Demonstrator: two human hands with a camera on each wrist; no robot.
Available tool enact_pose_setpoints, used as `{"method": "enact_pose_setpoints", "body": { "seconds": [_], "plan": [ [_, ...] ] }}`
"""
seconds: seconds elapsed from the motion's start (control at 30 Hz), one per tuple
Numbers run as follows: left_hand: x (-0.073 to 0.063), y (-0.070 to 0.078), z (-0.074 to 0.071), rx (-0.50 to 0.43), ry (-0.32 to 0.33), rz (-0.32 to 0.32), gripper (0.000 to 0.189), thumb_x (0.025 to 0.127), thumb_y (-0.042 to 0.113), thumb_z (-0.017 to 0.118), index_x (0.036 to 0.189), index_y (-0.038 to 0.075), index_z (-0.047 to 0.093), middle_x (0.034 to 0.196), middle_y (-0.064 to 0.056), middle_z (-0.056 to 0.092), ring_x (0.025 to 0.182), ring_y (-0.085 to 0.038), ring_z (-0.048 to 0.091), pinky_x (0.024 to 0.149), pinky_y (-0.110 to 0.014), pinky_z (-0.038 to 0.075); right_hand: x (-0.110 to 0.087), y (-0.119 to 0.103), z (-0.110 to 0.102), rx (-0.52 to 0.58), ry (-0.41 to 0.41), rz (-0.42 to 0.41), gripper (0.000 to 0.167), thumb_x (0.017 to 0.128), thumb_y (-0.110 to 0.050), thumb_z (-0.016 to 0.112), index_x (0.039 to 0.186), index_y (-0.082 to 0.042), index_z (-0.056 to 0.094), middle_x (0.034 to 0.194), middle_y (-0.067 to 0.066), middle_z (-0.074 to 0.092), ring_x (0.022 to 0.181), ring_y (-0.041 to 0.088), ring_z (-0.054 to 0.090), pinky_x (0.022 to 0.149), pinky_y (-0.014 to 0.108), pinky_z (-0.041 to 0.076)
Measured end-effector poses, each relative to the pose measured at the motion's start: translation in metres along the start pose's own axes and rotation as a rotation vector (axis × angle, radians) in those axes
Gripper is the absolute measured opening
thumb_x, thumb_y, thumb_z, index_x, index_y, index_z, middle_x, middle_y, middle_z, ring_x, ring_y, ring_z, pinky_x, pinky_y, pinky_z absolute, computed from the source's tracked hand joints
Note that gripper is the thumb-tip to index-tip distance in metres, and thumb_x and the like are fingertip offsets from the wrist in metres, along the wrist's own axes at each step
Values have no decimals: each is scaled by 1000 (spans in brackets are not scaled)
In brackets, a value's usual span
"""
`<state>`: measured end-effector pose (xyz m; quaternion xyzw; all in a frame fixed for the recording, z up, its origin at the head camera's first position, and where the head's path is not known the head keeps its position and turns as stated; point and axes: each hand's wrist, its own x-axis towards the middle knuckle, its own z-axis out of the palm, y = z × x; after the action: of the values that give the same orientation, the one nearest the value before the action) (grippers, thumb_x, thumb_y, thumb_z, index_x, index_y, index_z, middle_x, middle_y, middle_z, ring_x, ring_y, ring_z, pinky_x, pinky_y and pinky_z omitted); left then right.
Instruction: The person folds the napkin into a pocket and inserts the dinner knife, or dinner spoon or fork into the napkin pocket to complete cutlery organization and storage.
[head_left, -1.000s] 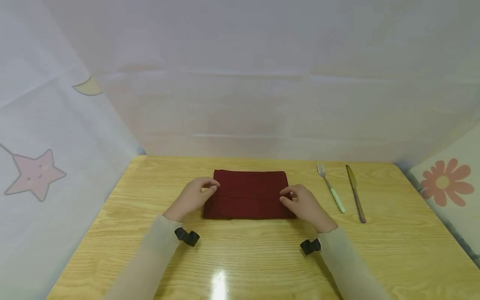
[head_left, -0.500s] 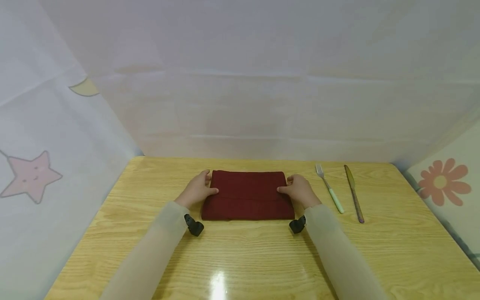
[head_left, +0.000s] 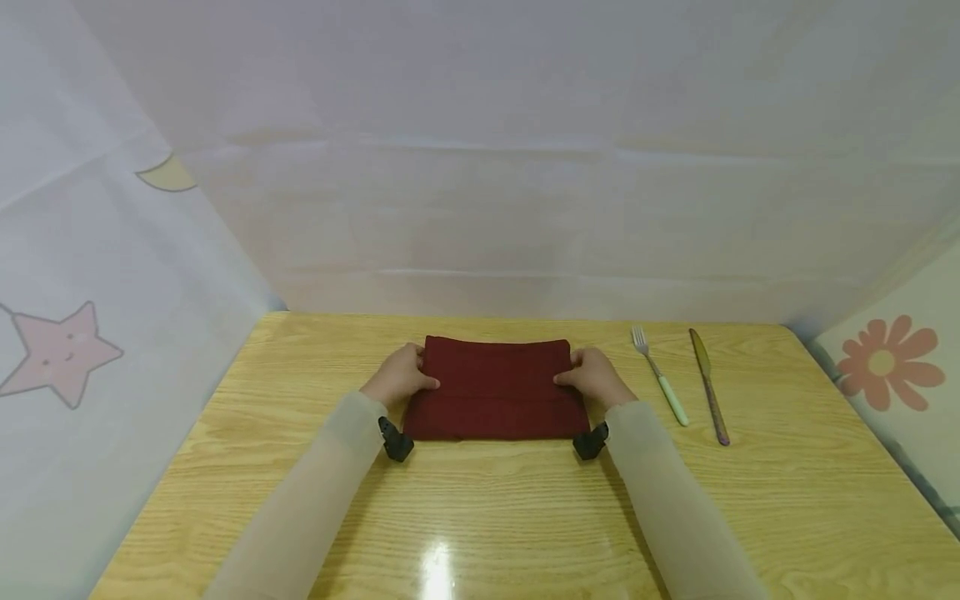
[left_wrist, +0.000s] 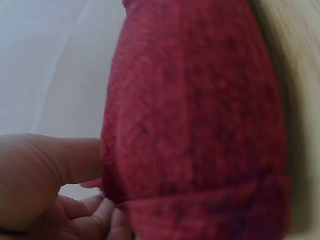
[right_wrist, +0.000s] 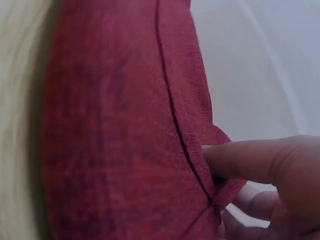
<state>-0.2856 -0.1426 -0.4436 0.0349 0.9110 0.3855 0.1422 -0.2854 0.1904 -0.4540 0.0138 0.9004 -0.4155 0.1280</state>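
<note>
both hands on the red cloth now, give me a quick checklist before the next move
1. Left grip secure on the red cloth: ok, thumb and fingers pinch its left side.
2. Right grip secure: ok, pinching the opposite side.
3. Far edge straight: not ok, it dips in the middle.
4. Fork and knife clear of the cloth: ok, both lie apart to its right.
5. Every layer caught by both grips: cannot tell.
</note>
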Motion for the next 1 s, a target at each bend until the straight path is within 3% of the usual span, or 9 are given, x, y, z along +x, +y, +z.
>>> {"method": "enact_pose_setpoints", "body": {
  "seconds": [0.23, 0.43, 0.57, 0.67, 0.83, 1.0],
  "plan": [
    [5, -15, -4, -150, 27, 113, 36, 100, 10, 63, 134, -1, 55, 121, -21, 61, 108, -34, 63, 85, -43, 55, -10, 2, -8, 222, 30, -62, 18, 96, -13, 69, 102, -2, 56, 91, 7, 55, 69, 20, 50, 64, 33, 45],
    [-1, -24, -14, -176, 43, 195, 34, 103, 21, 62, 132, 4, 59, 127, -17, 60, 111, -32, 61, 78, -37, 53, -18, 10, -15, 213, 31, -156, 18, 92, -12, 75, 101, -5, 61, 112, 11, 62, 90, 24, 58, 72, 35, 48],
    [-9, -24, -21, -176, 47, 266, 29, 102, 23, 63, 126, 7, 60, 128, -15, 59, 107, -32, 63, 77, -41, 54, -27, 14, -21, 261, 1, -213, 16, 92, -8, 74, 103, -5, 62, 113, 14, 66, 82, 27, 67, 70, 38, 54],
    [-15, -23, -25, -149, 48, 343, 25, 102, 22, 64, 125, 12, 62, 128, -11, 61, 109, -31, 62, 82, -45, 54, -35, 15, -24, 287, -18, -266, 16, 93, -5, 72, 105, -2, 62, 110, 17, 67, 81, 27, 71, 74, 41, 59],
    [-29, -26, -26, -41, 21, 443, 18, 103, 17, 62, 120, 19, 64, 127, -4, 63, 115, -29, 60, 91, -48, 53, -50, 21, -22, 220, -37, -346, 25, 93, -11, 75, 113, -5, 62, 117, 14, 65, 97, 24, 72, 79, 35, 58],
    [-41, -31, -25, 140, -4, 539, 21, 104, 7, 56, 120, 19, 63, 123, 0, 62, 116, -23, 61, 94, -42, 54, -62, 30, -18, 151, -68, -467, 30, 96, -14, 72, 123, -13, 58, 119, 10, 63, 105, 28, 69, 80, 36, 57]
  ]
}}
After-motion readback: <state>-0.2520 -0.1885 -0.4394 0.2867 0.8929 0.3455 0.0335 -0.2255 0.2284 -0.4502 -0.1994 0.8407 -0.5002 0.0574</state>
